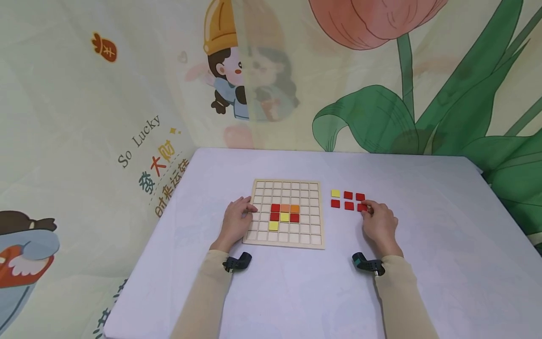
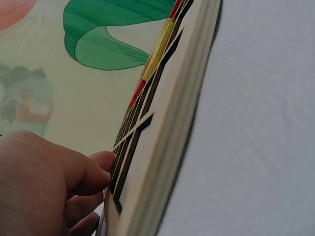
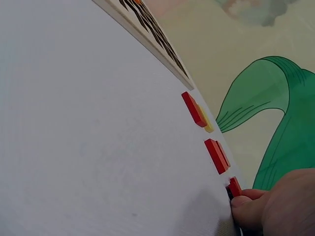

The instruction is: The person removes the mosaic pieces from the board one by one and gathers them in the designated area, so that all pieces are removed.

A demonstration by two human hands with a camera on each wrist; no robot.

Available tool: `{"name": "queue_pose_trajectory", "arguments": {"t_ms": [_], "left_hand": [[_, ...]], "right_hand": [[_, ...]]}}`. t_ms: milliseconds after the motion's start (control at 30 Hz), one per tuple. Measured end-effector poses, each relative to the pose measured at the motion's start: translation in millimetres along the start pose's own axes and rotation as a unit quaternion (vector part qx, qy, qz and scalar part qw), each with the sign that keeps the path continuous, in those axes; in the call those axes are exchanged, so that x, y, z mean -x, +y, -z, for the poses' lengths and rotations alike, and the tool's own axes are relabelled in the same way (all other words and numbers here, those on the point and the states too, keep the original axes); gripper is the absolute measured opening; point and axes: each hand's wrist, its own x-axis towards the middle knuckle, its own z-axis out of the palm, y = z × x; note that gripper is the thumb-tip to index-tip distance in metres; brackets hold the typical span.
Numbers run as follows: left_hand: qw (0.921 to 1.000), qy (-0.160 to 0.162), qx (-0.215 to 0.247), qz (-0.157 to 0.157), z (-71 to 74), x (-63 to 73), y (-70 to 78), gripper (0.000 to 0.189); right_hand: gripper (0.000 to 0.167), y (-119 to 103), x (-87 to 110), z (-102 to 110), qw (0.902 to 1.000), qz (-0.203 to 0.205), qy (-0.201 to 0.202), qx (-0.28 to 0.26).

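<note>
A wooden grid board [image 1: 283, 246] lies on the table with several red, orange and yellow square tiles set near its middle. My left hand [image 1: 237, 219] grips the board's left edge, its fingertips over the outer cells; the left wrist view shows the thumb and fingers at that rim. To the right of the board, my right hand [image 1: 381, 226] pinches a red tile [image 3: 235, 187] between thumb and finger, at the near right corner of a small group. Beside it lie several red tiles [image 1: 349, 205] and one yellow tile [image 1: 335, 193], in two rows.
The white table [image 1: 292, 296] reaches back to a printed cloth wall [image 1: 271, 132] with a cartoon figure and a large flower. Another printed cloth [image 1: 84, 165] hangs along the left side. Black bands with cameras [image 1: 238, 262] sit on both wrists.
</note>
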Motion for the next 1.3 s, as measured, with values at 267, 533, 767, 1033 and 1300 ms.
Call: {"name": "queue_pose_trajectory", "arguments": {"t_ms": [267, 533, 767, 1033, 1300], "left_hand": [[1.0, 0.003, -0.001, -0.003, 2.2, -0.2, 0.9, 0.018], [1.0, 0.0, 0.004, 0.004, 1.3, -0.2, 0.6, 0.018], [1.0, 0.001, 0.005, -0.003, 0.4, -0.6, -0.2, 0.018], [1.0, 0.001, 0.004, -0.002, -1.0, -1.1, -0.8, 0.018], [1.0, 0.0, 0.0, -0.003, -1.0, -0.8, -2.4, 0.018]], "right_hand": [[0.036, -4, -1.4, 3, 1.0, 0.003, -0.003, 0.002], [0.036, -4, -0.3, 0, 0.9998, -0.002, 0.016, -0.015], [0.036, 1, 0.4, -5, 0.998, -0.003, 0.05, -0.038], [0.034, 1, 1.9, -8, 0.9942, -0.015, 0.079, -0.071], [0.03, -17, 10.1, -22, 0.9882, 0.001, 0.095, -0.12]]}}
